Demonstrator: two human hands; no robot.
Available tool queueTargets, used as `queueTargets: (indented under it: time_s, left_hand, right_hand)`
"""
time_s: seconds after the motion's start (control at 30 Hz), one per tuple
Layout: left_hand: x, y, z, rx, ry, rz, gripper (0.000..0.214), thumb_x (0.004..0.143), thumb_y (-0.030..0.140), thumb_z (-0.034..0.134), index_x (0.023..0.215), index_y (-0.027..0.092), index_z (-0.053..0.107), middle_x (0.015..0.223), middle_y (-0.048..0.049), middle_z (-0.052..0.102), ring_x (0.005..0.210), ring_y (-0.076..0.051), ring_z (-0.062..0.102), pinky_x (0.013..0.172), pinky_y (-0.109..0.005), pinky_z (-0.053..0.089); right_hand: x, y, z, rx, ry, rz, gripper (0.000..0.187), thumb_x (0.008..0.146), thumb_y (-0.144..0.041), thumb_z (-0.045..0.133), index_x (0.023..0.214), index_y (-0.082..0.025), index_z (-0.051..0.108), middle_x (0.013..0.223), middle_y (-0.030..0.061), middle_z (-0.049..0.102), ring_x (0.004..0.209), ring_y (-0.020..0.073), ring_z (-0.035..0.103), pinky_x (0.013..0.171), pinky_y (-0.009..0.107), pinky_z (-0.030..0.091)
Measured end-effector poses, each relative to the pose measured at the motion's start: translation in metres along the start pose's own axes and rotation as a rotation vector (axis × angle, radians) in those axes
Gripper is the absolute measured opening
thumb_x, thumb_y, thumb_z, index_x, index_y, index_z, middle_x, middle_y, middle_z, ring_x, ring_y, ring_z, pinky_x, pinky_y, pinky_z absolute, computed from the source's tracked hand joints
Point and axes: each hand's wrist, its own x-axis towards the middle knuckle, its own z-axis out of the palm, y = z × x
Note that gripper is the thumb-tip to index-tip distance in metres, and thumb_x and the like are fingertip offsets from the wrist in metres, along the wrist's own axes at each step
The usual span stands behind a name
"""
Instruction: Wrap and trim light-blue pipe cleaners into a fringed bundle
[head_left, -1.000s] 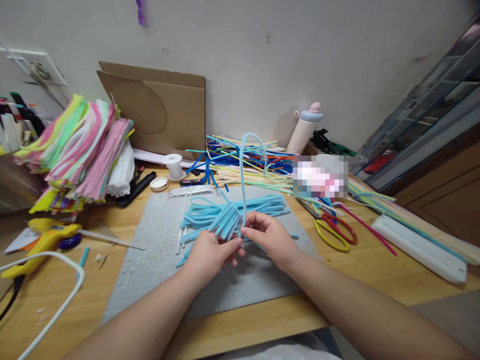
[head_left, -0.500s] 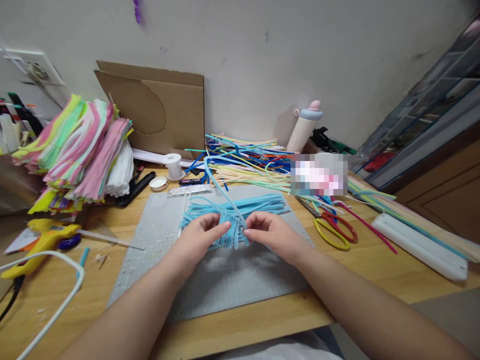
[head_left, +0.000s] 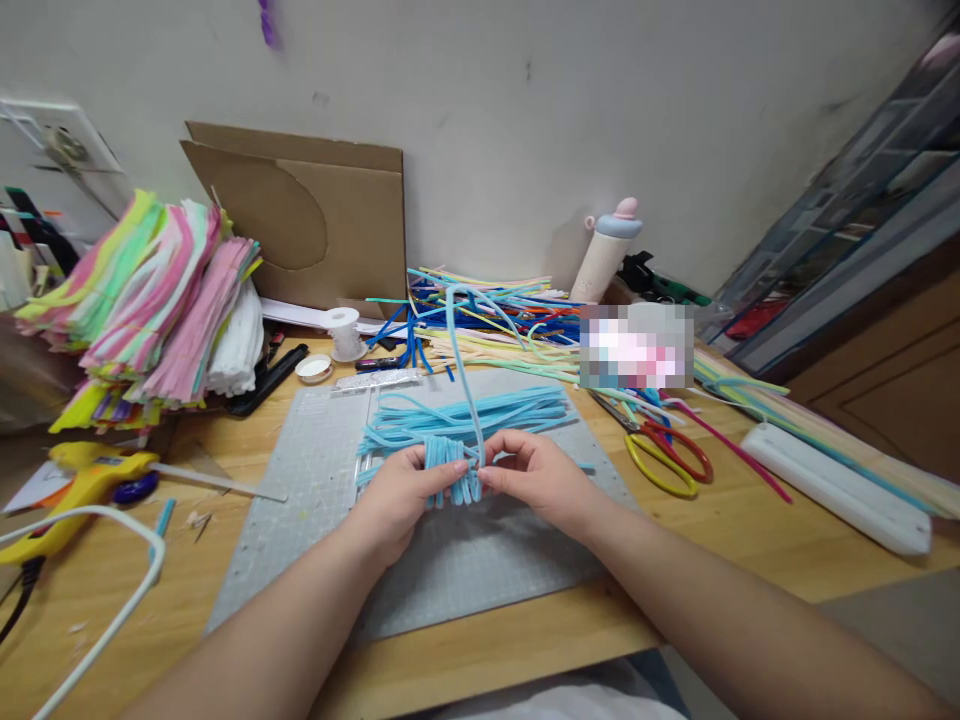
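Between my hands is a coil of light blue pipe cleaner [head_left: 444, 462], wound in close side-by-side loops. My left hand [head_left: 405, 490] pinches the coil from the left, its thumb lying across the front. At the coil's right end, my right hand [head_left: 532, 472] is closed with thumb and forefinger at the base of a loose light blue pipe cleaner [head_left: 466, 385]. That strand rises from the coil and bends over at the top. Behind the hands, a bundle of light blue pipe cleaners [head_left: 517, 408] lies on the grey cutting mat [head_left: 300, 530].
Scissors [head_left: 664, 465] and a white power strip [head_left: 836, 490] lie to the right. A yellow glue gun [head_left: 94, 480] with its cable is at the left, below stacked pastel pipe cleaners [head_left: 150, 300]. Mixed pipe cleaners [head_left: 495, 350], a thread spool [head_left: 343, 333] and a bottle [head_left: 604, 262] stand behind.
The loose strand has swung more upright, its bend now higher and further right. The coil has turned a little in my hands and sits slightly lower and to the left.
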Motion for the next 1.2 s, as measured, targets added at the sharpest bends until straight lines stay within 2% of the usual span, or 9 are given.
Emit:
queueTargets:
  time_s: [0.13, 0.43, 0.57, 0.7, 0.8, 0.93, 1.0, 1.07, 1.2]
  left_hand:
    - [-0.002, 0.001, 0.003, -0.052, -0.023, -0.032, 0.021, 0.06, 0.029, 0.078, 0.065, 0.015, 0.064, 0.061, 0.001, 0.06, 0.053, -0.009, 0.048, 0.053, -0.022, 0.035]
    - [-0.002, -0.002, 0.004, -0.022, -0.06, 0.06, 0.023, 0.062, 0.032, 0.077, 0.063, 0.015, 0.062, 0.059, 0.0014, 0.056, 0.054, -0.01, 0.047, 0.052, -0.022, 0.037]
    - [-0.001, -0.003, 0.003, 0.006, -0.059, 0.062, 0.024, 0.064, 0.034, 0.075, 0.063, 0.015, 0.061, 0.057, 0.0023, 0.055, 0.053, -0.01, 0.046, 0.052, -0.022, 0.035]
    - [0.0, 0.0, 0.001, 0.065, -0.008, 0.07, 0.022, 0.064, 0.033, 0.074, 0.064, 0.015, 0.061, 0.058, 0.002, 0.056, 0.053, -0.01, 0.046, 0.051, -0.022, 0.035]
    - [0.002, 0.001, -0.003, 0.103, 0.042, 0.102, 0.023, 0.065, 0.034, 0.073, 0.063, 0.016, 0.059, 0.059, 0.0014, 0.057, 0.053, -0.011, 0.047, 0.052, -0.023, 0.035]
    - [0.003, 0.0, -0.005, 0.181, 0.108, 0.149, 0.027, 0.065, 0.037, 0.071, 0.056, 0.017, 0.055, 0.057, 0.0004, 0.057, 0.055, -0.014, 0.05, 0.055, -0.025, 0.037]
    - [0.003, 0.0, -0.006, 0.226, 0.145, 0.171, 0.028, 0.066, 0.039, 0.07, 0.056, 0.018, 0.055, 0.06, -0.0004, 0.059, 0.057, -0.015, 0.052, 0.057, -0.025, 0.037]
    - [0.003, 0.001, -0.005, 0.274, 0.157, 0.195, 0.028, 0.066, 0.039, 0.07, 0.056, 0.018, 0.055, 0.059, 0.0002, 0.059, 0.057, -0.015, 0.051, 0.058, -0.026, 0.037]
    - [0.001, 0.002, -0.003, 0.32, 0.093, 0.239, 0.029, 0.071, 0.039, 0.066, 0.054, 0.017, 0.056, 0.056, 0.0011, 0.055, 0.056, -0.014, 0.049, 0.058, -0.025, 0.037]
  right_hand:
    - [0.0, -0.002, 0.003, 0.03, -0.023, -0.01, 0.025, 0.068, -0.035, 0.071, 0.077, -0.017, 0.056, 0.069, -0.0005, 0.062, 0.064, 0.0128, 0.057, 0.063, 0.026, 0.042]
    - [0.001, 0.001, 0.007, -0.026, 0.047, -0.114, 0.019, 0.071, -0.031, 0.068, 0.076, -0.018, 0.055, 0.07, -0.0024, 0.054, 0.063, 0.0106, 0.05, 0.058, 0.023, 0.038]
    - [0.0, 0.0, 0.01, -0.052, 0.043, -0.145, 0.017, 0.072, -0.029, 0.067, 0.076, -0.018, 0.054, 0.071, -0.0019, 0.054, 0.067, 0.0119, 0.051, 0.062, 0.025, 0.04]
    - [-0.002, -0.001, 0.005, -0.101, 0.023, -0.156, 0.016, 0.076, -0.026, 0.062, 0.089, -0.02, 0.054, 0.081, -0.0007, 0.055, 0.07, 0.0127, 0.054, 0.064, 0.026, 0.044]
    - [-0.003, -0.004, -0.004, -0.33, 0.036, -0.214, 0.016, 0.083, -0.024, 0.054, 0.099, -0.023, 0.055, 0.083, 0.0006, 0.057, 0.067, 0.0139, 0.056, 0.063, 0.028, 0.045]
    - [-0.006, -0.012, -0.012, -0.839, 0.164, -0.501, 0.018, 0.085, -0.017, 0.05, 0.096, -0.023, 0.063, 0.099, 0.0073, 0.062, 0.094, 0.0223, 0.055, 0.084, 0.039, 0.039]
    - [-0.009, -0.016, -0.01, -0.927, 0.26, -0.591, 0.017, 0.084, -0.018, 0.052, 0.095, -0.022, 0.064, 0.104, 0.0092, 0.06, 0.101, 0.0245, 0.052, 0.089, 0.041, 0.036]
    - [-0.012, -0.016, -0.005, -0.869, 0.285, -0.593, 0.013, 0.086, -0.021, 0.051, 0.091, -0.021, 0.063, 0.096, 0.0085, 0.061, 0.092, 0.0223, 0.054, 0.082, 0.037, 0.039]
    - [-0.014, -0.01, 0.007, -0.692, 0.166, -0.428, 0.013, 0.088, -0.029, 0.051, 0.084, -0.022, 0.062, 0.072, 0.0022, 0.059, 0.065, 0.0157, 0.052, 0.059, 0.028, 0.038]
